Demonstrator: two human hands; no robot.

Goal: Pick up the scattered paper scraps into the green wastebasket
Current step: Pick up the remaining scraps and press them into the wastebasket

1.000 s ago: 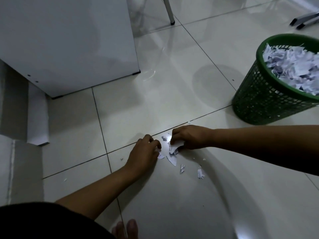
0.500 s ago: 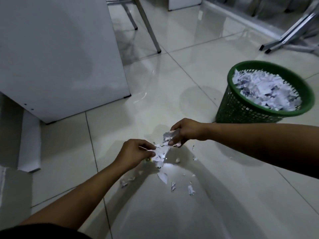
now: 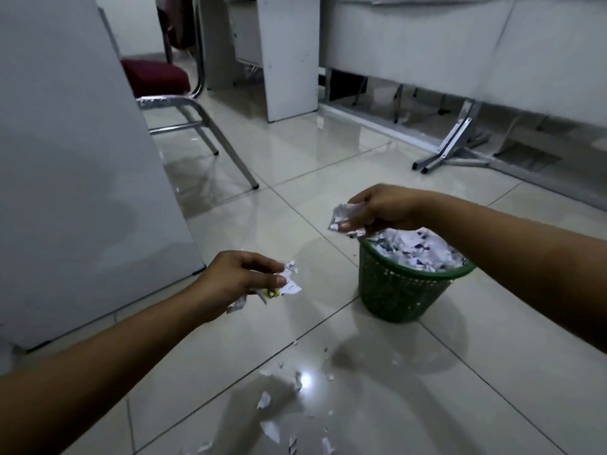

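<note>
The green wastebasket [image 3: 399,292] stands on the tiled floor, heaped with white paper scraps [image 3: 417,249]. My right hand [image 3: 382,208] hovers just above its left rim and grips a bunch of scraps [image 3: 345,218]. My left hand [image 3: 241,279] is raised to the left of the basket, lower down, pinching a few scraps [image 3: 289,284], one with a yellow mark. Several small scraps [image 3: 272,418] lie loose on the floor in front of me.
A large white cabinet [image 3: 75,178] stands close on the left. A metal-legged chair with a dark red seat [image 3: 154,77] sits behind it. White desks and a metal stand [image 3: 450,152] line the back right. Glossy tiles surround the basket.
Both hands rose from the floor with scraps in them. The right hand travelled over the wastebasket's rim; the left followed partway. My view tilted up toward the room.
</note>
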